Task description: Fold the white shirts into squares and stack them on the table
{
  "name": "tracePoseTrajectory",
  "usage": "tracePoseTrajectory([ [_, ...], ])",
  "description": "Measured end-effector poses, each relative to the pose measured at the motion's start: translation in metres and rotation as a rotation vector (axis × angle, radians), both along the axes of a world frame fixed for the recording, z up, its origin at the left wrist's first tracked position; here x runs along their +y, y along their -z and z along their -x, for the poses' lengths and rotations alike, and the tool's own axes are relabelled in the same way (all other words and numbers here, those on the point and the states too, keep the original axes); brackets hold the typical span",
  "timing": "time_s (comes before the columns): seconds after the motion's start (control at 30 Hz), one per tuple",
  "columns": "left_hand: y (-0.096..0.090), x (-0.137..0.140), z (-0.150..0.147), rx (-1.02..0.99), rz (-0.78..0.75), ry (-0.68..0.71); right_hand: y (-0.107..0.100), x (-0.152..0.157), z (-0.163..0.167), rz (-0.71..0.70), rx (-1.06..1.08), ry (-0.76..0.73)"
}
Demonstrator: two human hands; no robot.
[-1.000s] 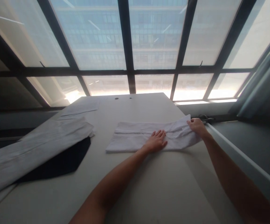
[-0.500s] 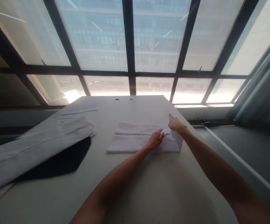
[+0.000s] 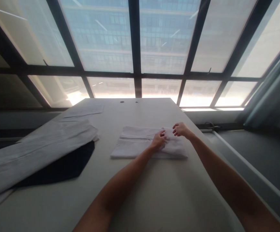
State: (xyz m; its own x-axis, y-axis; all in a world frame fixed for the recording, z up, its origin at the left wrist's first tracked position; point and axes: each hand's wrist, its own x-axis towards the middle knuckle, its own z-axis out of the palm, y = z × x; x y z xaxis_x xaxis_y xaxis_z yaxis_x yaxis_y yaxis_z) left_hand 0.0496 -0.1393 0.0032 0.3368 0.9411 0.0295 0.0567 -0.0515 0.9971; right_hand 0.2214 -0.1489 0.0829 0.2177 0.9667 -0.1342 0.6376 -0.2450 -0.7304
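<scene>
A white garment [image 3: 135, 148], folded into a flat rectangle, lies on the white table [image 3: 140, 193] in front of me; its exact kind does not show. My left hand [image 3: 159, 140] rests on its right half, fingers bent round a small gathered bit of cloth that sticks up by the fingertips. Just over the garment's far right corner is my right hand [image 3: 180, 129], its fingers loosely curved and apart, with no cloth visible in them. Creases run through the fabric near both hands.
Another white garment [image 3: 40, 148] lies along the table's left side, over a dark navy piece [image 3: 64, 167]. Papers [image 3: 84, 110] are at the far left. Windows stand beyond the table, and a curtain [image 3: 272, 93] hangs at the right.
The raised right end of the garment has come down onto the folded part. My right hand has let go of it, and my left fingers have curled.
</scene>
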Motion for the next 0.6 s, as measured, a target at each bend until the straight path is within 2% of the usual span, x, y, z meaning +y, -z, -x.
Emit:
tracePoseTrajectory([
  [0.13, -0.005, -0.007, -0.006, 0.179, -0.191, 0.003, 0.024, -0.010, -0.032, -0.196, -0.121, 0.064],
  [0.3, -0.008, -0.019, -0.005, 0.384, -0.348, -0.047, 0.067, -0.015, -0.034, -0.301, -0.165, -0.001],
  [0.43, -0.014, -0.027, 0.003, 0.664, -0.499, -0.019, 0.087, -0.015, -0.032, -0.313, -0.341, -0.144],
  [0.53, -0.023, -0.036, 0.005, 0.880, -0.648, -0.018, 0.090, -0.017, -0.031, -0.260, -0.445, -0.237],
  [0.6, -0.027, -0.043, 0.003, 0.921, -0.774, 0.080, 0.089, -0.019, -0.031, -0.239, -0.467, -0.283],
])
